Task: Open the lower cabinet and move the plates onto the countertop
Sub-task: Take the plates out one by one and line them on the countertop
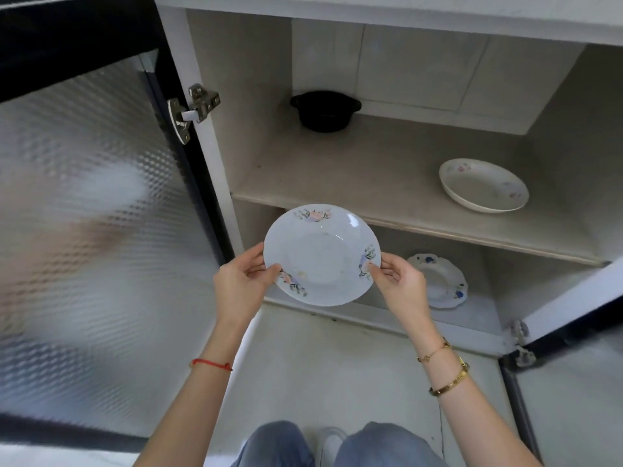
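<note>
Item, no writing I can read: floral plate point(322, 254) pinched at opposite rims by my left hand point(241, 281) and right hand point(401, 281), before open cabinet point(209, 156). Shelf point(371, 183): black pot point(325, 111), cream plate point(483, 185). Below: blue-patterned plate point(445, 281).

I've got a pale bluish-white plate point(322, 255) up front, pink and green floral sprigs dotted round its rim. On the shelf point(371, 183), beige-grey, a cream plate point(483, 185) with faint pink flowers, and a black pot point(325, 111) at the back. Down below, a white scalloped plate point(441, 281) with dark blue blossoms. The door point(87, 237) is black-framed, its frosted glass in a diamond texture. I see a red string point(210, 364) on the left wrist, gold bracelets point(445, 369) on the right, blue jeans point(337, 446) underneath
</note>
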Tool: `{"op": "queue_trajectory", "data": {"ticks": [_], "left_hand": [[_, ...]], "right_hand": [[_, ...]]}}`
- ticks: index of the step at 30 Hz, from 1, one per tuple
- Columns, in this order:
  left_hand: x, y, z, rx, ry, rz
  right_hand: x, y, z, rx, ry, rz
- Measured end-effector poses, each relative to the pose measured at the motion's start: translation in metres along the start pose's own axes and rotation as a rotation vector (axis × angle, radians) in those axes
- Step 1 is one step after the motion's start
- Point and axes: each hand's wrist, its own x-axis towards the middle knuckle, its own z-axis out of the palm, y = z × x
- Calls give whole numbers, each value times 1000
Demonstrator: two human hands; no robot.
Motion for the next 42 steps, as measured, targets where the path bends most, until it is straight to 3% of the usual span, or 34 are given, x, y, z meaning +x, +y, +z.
{"op": "queue_trajectory", "data": {"ticks": [9, 16, 27, 35, 42], "left_hand": [[-23, -12, -7, -50, 26, -29], [-50, 46, -27, 2, 62, -141], [-110, 254, -94, 142, 99, -303], [-123, 413, -129, 170, 24, -291], [-99, 492, -125, 154, -44, -227]], "right_hand": [[-20, 7, -1, 52, -12, 5], [-39, -52, -18, 28, -90, 108], [-88, -241, -97, 7, -173, 236], [-116, -392, -163, 26, -133, 253], [-100, -457, -203, 39, -73, 232]]}}
